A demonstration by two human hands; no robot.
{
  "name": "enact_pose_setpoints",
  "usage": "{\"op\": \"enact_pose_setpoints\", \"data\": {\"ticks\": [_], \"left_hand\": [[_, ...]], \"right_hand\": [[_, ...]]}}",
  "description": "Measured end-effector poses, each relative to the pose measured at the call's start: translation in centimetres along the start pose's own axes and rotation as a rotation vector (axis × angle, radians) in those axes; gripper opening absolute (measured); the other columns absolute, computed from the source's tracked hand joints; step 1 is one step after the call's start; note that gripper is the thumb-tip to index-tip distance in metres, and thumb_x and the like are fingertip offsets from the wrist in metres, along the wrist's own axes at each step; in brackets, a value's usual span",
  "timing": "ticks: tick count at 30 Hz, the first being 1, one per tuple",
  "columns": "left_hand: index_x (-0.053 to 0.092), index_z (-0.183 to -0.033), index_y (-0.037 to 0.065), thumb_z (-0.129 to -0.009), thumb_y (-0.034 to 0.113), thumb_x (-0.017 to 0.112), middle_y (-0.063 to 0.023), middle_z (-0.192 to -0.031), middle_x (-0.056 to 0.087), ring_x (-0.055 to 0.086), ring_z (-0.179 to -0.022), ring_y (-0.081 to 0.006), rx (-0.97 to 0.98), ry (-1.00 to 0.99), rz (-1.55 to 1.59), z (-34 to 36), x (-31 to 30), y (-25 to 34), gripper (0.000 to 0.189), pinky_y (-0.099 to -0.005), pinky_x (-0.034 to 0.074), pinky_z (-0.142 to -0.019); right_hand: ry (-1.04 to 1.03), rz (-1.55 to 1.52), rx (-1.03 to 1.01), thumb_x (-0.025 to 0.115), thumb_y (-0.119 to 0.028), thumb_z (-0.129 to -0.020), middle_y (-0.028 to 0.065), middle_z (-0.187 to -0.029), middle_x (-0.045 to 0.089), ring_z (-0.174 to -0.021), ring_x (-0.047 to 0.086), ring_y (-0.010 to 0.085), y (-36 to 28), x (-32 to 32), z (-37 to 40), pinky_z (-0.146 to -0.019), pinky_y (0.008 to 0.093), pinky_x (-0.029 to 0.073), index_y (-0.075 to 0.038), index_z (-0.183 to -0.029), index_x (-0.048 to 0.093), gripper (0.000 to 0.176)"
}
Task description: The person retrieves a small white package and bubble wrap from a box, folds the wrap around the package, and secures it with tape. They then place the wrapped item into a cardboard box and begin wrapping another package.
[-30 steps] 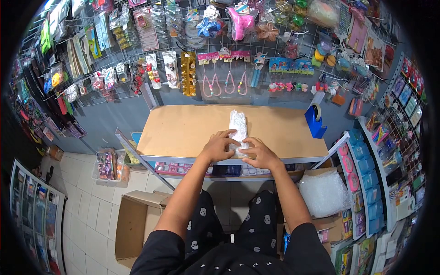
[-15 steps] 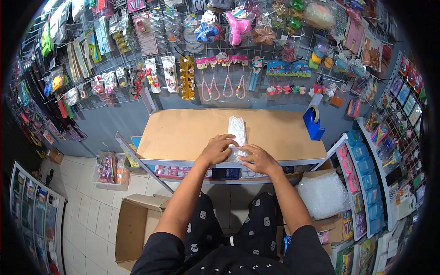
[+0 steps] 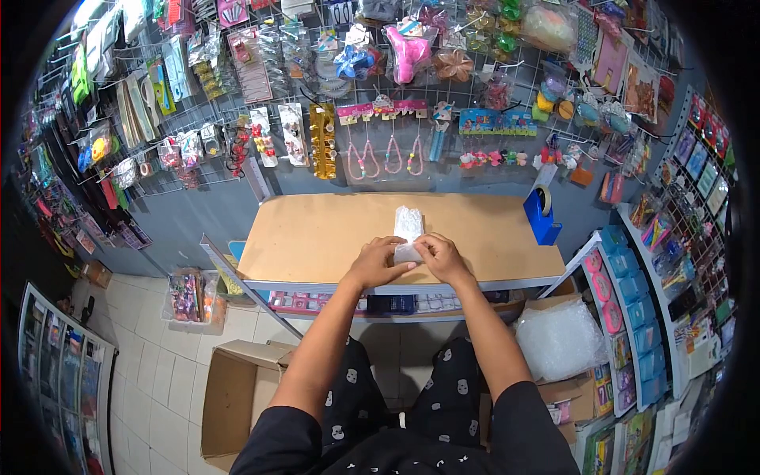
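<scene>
While the left hand [image 3: 378, 264] spreads its fingers, the right hand [image 3: 442, 258] now pinches the white packet [image 3: 408, 226], apart from the tape dispenser [image 3: 541, 218].

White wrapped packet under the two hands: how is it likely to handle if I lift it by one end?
The white packet looks crinkled and slightly shiny, so its wrapping may slide or crease under the fingers. Being narrow and lying flat on the wooden tabletop, it seems unlikely to roll. Its stiffness and weight I can't tell.
</scene>
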State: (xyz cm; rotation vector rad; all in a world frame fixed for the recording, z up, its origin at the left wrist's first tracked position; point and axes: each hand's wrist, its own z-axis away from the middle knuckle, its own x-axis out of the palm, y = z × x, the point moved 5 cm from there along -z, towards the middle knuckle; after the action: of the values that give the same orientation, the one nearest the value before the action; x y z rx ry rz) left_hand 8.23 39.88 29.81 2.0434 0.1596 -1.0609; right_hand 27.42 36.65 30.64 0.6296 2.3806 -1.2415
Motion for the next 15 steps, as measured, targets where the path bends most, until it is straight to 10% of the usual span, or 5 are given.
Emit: {"op": "enact_pose_setpoints", "data": {"ticks": [15], "left_hand": [[0.064,-0.13,0.005,-0.099,0.024,0.072,-0.0163,-0.109,0.076,0.076,-0.099,-0.0304,-0.281,0.213,0.305,-1.9,1.1,-2.1,0.037,-0.0416,0.058,-0.091]], "right_hand": [[0.124,0.042,0.22,0.079,-0.026,-0.095,0.011,-0.09,0.071,-0.072,0.067,0.0157,2.6,0.6,-1.1,-0.069,0.0325,0.055,0.0,-0.102,0.076,0.027]]}}
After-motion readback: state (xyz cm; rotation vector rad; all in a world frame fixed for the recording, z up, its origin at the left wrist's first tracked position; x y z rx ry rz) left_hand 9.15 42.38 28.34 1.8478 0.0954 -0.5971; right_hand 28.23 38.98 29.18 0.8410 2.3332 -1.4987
